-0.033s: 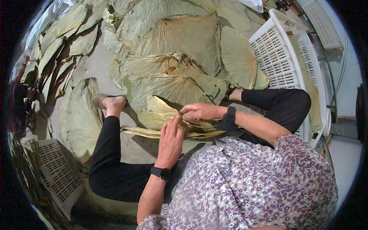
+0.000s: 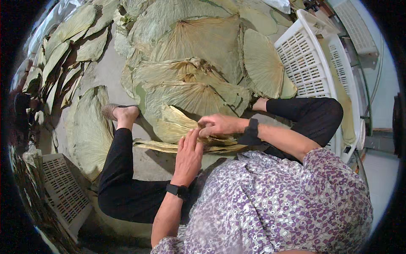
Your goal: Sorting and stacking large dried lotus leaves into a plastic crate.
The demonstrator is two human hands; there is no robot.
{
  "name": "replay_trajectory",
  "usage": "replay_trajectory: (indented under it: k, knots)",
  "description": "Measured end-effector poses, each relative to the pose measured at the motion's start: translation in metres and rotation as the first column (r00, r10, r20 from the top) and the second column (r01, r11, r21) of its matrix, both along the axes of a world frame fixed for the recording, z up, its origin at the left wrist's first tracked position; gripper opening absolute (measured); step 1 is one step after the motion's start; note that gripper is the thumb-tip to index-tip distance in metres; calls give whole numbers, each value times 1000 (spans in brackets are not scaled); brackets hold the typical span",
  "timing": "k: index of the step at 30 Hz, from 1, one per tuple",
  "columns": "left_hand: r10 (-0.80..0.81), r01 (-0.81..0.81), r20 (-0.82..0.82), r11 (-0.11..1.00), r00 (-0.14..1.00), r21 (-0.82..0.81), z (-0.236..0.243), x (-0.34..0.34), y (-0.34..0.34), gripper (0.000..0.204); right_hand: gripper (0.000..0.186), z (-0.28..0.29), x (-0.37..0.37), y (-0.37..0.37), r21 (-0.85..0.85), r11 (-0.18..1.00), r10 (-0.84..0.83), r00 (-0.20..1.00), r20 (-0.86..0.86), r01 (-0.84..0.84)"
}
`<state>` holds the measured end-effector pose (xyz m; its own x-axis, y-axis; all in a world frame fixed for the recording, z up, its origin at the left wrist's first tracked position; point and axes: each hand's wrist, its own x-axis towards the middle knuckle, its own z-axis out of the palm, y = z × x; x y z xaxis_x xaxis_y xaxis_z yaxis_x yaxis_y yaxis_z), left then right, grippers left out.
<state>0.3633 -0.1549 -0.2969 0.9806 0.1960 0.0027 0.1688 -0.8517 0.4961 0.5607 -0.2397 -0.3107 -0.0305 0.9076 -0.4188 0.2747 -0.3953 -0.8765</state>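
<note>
A dried, pleated yellow-green leaf (image 2: 172,129) lies between my legs, its folds gathered toward my hands. My left hand (image 2: 188,156) rests on its near side, fingers stretched out side by side. Curled over the leaf's gathered middle is my right hand (image 2: 220,125), its fingertips pinched at the folds just beyond the left fingertips. The right palm hides part of the leaf. A long folded leaf edge (image 2: 156,146) runs sideways beneath both hands. Just past them, a fan-shaped dried leaf (image 2: 190,97) overlaps others.
Large dried leaves (image 2: 207,40) cover the floor ahead. More leaves (image 2: 91,46) are heaped at the far left, and one leaf (image 2: 86,131) lies beside my left foot. White plastic baskets (image 2: 306,59) stand at right; a pale slatted crate (image 2: 65,190) sits at lower left.
My right hand has shifted very slightly at the leaf's folds. All else looks the same.
</note>
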Motion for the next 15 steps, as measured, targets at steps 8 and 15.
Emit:
replay_trajectory:
  k: [8,15]
  knots:
    - [-75,75,14,997,997,-6,10,3,-7,18,38,-24,-1,9,47,978,-205,977,56,203]
    - [-32,28,-25,991,999,-133,22,0,-1,28,30,-13,126,-5,324,858,-512,704,492,398]
